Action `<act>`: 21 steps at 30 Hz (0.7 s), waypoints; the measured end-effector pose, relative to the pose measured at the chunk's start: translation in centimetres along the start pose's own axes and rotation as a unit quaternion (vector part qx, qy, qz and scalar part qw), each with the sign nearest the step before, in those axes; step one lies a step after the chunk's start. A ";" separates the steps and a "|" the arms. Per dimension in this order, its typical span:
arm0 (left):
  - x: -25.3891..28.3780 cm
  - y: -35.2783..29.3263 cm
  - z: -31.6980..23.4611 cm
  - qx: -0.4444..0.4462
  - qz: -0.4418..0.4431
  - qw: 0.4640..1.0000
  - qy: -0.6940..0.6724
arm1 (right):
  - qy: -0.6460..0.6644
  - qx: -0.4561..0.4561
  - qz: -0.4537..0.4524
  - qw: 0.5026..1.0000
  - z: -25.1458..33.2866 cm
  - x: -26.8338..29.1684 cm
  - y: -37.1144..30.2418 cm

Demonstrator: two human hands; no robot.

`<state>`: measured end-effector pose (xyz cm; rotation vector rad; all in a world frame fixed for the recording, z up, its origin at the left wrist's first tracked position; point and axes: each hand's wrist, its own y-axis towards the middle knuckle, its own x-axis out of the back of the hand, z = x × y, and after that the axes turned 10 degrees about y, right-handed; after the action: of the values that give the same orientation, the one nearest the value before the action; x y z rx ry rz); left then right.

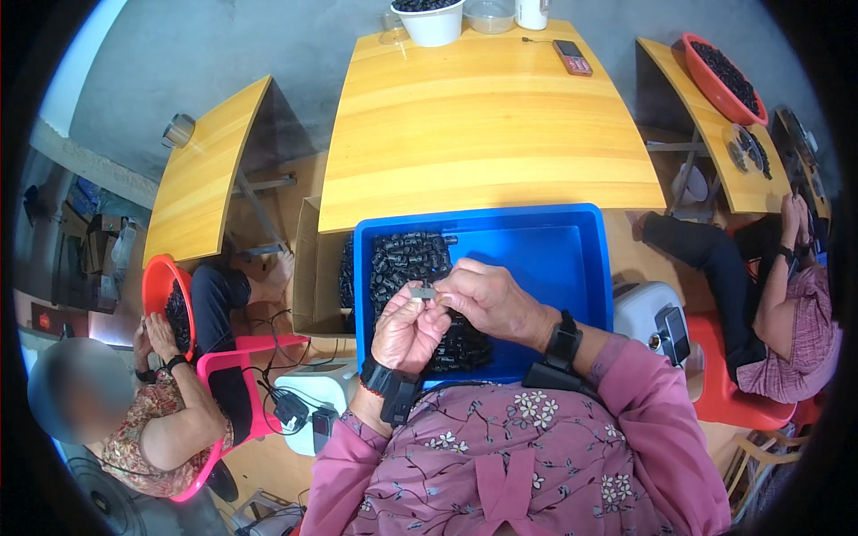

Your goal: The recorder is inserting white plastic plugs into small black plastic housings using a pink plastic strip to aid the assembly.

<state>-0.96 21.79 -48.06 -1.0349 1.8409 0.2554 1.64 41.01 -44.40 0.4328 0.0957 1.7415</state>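
Observation:
My left hand (407, 332) is closed, with thumb and fingers pinched around a small grey rectangular piece (423, 293). At the right end of that piece, the fingertips of my right hand (490, 299) pinch together. Whether a second small part sits between them is hidden. Both hands are above a blue tray (545, 217) in front of my body. Many small black cylindrical parts (407, 259) are heaped along the tray's left side and partly under my hands.
A wooden table (483, 134) stands beyond the tray, carrying a white tub (433, 25) of black parts and a red phone (573, 58). An open cardboard box (308, 268) is left of the tray. Co-workers sit at both sides, near red basins (161, 277) of black parts.

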 end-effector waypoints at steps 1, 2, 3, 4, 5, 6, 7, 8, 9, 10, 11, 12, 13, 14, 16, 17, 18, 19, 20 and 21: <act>0.1 0.0 0.0 0.002 0.006 1.000 -0.001 | 0.000 0.000 0.000 1.000 -0.1 0.0 0.0; 0.2 0.0 0.0 0.004 0.012 1.000 -0.002 | 0.007 -0.002 0.000 1.000 -0.2 -0.1 0.0; 0.2 0.0 0.0 0.003 0.012 1.000 -0.001 | 0.013 -0.005 0.000 1.000 -0.2 -0.1 0.0; 0.1 0.0 -0.1 0.002 0.013 1.000 0.003 | 0.013 -0.004 0.000 1.000 -0.3 -0.1 0.0; 0.1 -0.1 -0.1 0.000 0.014 1.000 0.008 | 0.015 -0.001 -0.001 1.000 -0.3 -0.1 -0.1; 0.0 -0.1 -0.2 0.000 0.014 1.000 0.009 | 0.016 0.003 -0.002 1.000 -0.3 -0.1 -0.1; -0.2 0.0 -0.2 -0.001 0.021 1.000 0.020 | 0.015 0.003 -0.004 1.000 -0.7 0.0 -0.2; -0.4 0.0 -0.2 -0.001 0.028 0.999 0.030 | -0.002 0.015 -0.015 1.000 -1.2 0.1 -0.2; -0.5 0.0 -0.1 0.000 0.030 0.999 0.031 | -0.020 0.027 -0.027 0.999 -1.5 0.2 -0.3; -0.6 -0.2 0.0 -0.007 0.020 0.999 0.033 | -0.020 0.028 -0.026 0.999 -1.0 0.2 -0.3; -0.6 -0.4 0.0 -0.014 0.010 0.999 0.035 | 0.004 0.008 -0.018 1.000 0.0 0.2 -0.4; -0.8 -0.3 0.0 -0.015 0.009 0.999 0.035 | 0.027 -0.012 -0.010 1.000 0.4 0.2 -0.3; -1.1 -0.3 0.0 -0.015 -0.012 0.999 0.038 | 0.027 -0.012 -0.010 1.000 0.3 0.2 -0.3; -1.2 -0.2 0.0 -0.014 -0.034 0.998 0.041 | 0.034 -0.006 -0.029 0.999 -0.1 0.2 -0.3; -0.6 0.0 0.0 0.000 0.005 1.000 0.010 | 0.041 -0.001 -0.046 0.998 -0.3 0.2 -0.2; -0.4 0.0 -0.1 0.015 0.044 0.999 -0.020 | 0.091 -0.055 -0.074 0.992 -0.2 0.2 -0.2; -0.3 0.0 -0.2 0.014 0.043 0.999 -0.020 | 0.140 -0.109 -0.101 0.979 -0.2 0.2 -0.2; -0.3 0.1 -0.2 0.027 0.048 0.998 -0.034 | 0.159 -0.131 -0.089 0.974 0.2 0.6 0.1; -0.3 0.1 -0.1 0.039 0.054 0.997 -0.048 | 0.159 -0.132 -0.089 0.974 0.2 0.6 0.2; -0.2 0.1 -0.1 0.040 0.054 0.997 -0.049 | 0.151 -0.119 -0.074 0.978 0.1 0.5 0.3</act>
<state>-1.08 21.97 -47.86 -0.8553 1.8063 0.2895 1.34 41.38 -44.07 -0.0176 0.1313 1.6356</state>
